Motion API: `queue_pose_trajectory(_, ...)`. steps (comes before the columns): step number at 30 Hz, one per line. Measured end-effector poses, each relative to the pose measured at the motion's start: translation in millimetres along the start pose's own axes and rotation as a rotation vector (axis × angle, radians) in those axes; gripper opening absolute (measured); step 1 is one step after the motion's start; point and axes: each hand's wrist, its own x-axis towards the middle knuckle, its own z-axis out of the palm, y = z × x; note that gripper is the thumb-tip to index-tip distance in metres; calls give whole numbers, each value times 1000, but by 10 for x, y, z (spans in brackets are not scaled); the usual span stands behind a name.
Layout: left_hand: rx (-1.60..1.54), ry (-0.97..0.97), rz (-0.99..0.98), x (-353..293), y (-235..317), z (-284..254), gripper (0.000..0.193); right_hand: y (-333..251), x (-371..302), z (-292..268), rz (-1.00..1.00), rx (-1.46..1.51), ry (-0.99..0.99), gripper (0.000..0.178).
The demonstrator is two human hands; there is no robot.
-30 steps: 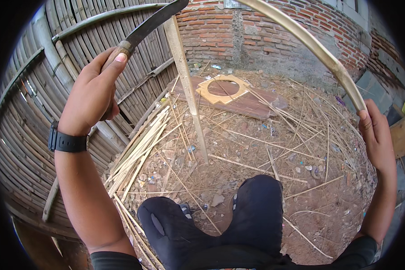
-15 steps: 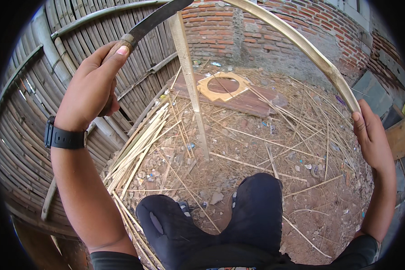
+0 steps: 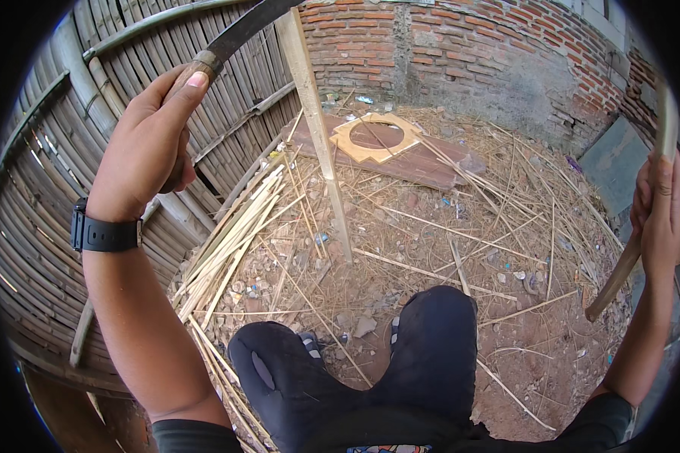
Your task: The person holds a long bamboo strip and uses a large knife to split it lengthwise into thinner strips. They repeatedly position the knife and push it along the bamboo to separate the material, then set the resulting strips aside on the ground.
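My left hand, at the upper left, is closed round the wooden handle of a machete. Its dark blade points up and to the right, and the tip reaches the top of an upright wooden stake standing in the ground before me. At the far right, my right hand grips a long bamboo strip. One end of the strip slants down past the wrist; the other rises near the picture's rim, where its far part is cut off.
Loose bamboo strips are heaped at the left. A yellow wooden frame with a round hole lies on a brown board. A slatted bamboo wall stands left, a brick wall behind. Thin strips and rubble cover the ground.
The bamboo strip, which arched across the top toward the machete, has swung away to the right and been turned round in my right hand. My left hand and the machete shifted slightly left.
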Motion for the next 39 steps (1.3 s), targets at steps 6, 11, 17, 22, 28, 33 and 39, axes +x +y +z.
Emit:
queue_pose_trajectory(6,49,17,1,10,0,5,61,-17,-197,202,-162,-577,-494,30)
queue_pose_trajectory(11,88,4,26,3,4,27,61,1,-105,58,-76,-381,-349,33)
queue_pose_trajectory(17,54,-16,17,20,12,50,59,-38,50,-150,-64,-84,42,38)
queue_pose_trajectory(22,54,-32,6,2,52,66,58,-64,-107,-24,-229,-611,-311,31)
queue_pose_trajectory(28,120,-30,23,29,22,70,60,-93,-37,-61,-115,-558,-486,32)
queue_pose_trajectory(33,118,-29,14,41,-5,80,59,-102,58,-228,61,-209,-147,36)
queue_pose_trajectory(39,110,-33,15,15,8,98,57,-77,23,48,44,-77,-88,37)
